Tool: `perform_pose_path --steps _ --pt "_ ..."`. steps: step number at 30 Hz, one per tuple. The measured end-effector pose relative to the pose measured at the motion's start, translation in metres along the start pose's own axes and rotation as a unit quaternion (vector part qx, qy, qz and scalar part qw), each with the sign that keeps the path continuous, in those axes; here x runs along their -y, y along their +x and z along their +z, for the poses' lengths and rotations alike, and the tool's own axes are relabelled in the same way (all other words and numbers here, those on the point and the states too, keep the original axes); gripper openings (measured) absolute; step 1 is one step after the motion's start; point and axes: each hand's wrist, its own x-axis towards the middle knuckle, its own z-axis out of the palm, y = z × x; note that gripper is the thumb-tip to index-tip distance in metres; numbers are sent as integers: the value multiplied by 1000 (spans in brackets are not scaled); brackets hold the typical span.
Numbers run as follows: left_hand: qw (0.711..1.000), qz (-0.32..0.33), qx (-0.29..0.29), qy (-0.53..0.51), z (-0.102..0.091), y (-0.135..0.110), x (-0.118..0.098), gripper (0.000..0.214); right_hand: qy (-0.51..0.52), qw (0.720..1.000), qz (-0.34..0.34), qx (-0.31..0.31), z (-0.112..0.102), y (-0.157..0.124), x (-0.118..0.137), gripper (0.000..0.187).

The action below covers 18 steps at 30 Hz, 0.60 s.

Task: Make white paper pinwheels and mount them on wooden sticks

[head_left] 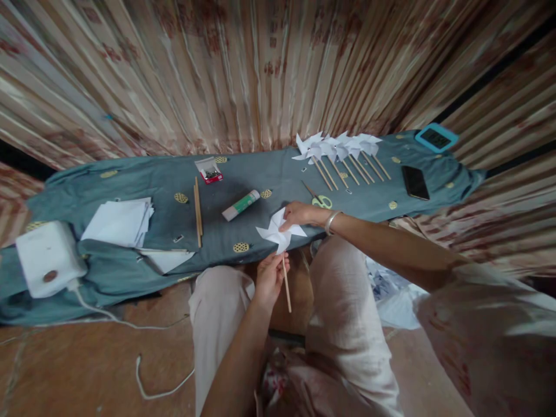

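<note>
My left hand [269, 277] is closed round a thin wooden stick [286, 289], just under a white paper pinwheel [280, 233] at the near edge of the blue-grey cloth [269, 168]. My right hand [299, 215], with a silver bangle on its wrist, pinches the centre of the pinwheel from above. A glue stick [241, 205] lies on the cloth just left of the pinwheel. Green-handled scissors [320, 200] lie just beyond my right hand.
Several finished pinwheels on sticks [339, 152] lie at the back right. A black phone [415, 182] and a blue device [436, 138] sit farther right. A small pin box [209, 170], spare sticks [198, 212], white paper sheets [119, 221] and a white box with cable [47, 258] lie to the left.
</note>
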Motion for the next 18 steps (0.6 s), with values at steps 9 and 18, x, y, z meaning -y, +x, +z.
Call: perform_pose_path --steps 9,18 --pt "1000 3 11 -7 2 -10 -7 12 161 986 -41 5 2 -16 -15 39" --pt "999 53 10 -2 28 -20 -39 10 342 925 -114 -124 7 -35 -30 63"
